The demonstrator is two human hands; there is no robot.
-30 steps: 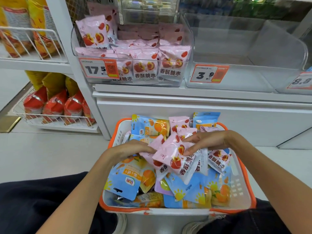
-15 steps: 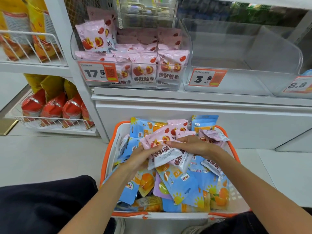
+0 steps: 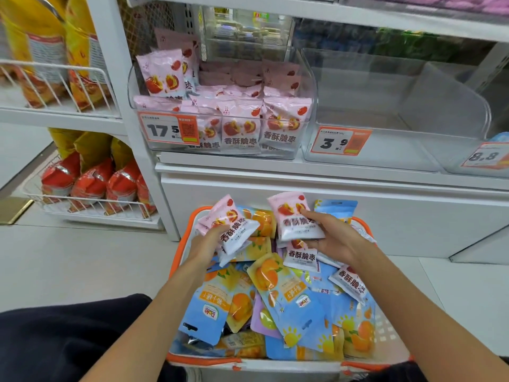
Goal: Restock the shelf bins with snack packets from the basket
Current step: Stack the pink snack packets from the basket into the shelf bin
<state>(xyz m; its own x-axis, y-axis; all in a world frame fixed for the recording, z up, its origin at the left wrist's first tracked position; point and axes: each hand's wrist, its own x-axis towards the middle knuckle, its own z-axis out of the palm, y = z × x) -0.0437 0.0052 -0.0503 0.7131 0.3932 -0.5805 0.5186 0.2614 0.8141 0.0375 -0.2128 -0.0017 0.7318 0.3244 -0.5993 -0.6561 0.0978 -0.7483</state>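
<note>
Both hands lift pink packets above the basket.

The left hand (image 3: pixel 209 244) grips a tilted pink packet (image 3: pixel 234 227) at frame centre; the right hand (image 3: pixel 333 238) grips another packet (image 3: pixel 294 219) just beside it. Below them, the orange-rimmed basket (image 3: pixel 176 260) is heaped with blue and pink packs. Higher up, the left bin (image 3: pixel 308 78) holds matching pink packets; the bin (image 3: pixel 446 106) to its right shows bare walls.
</note>
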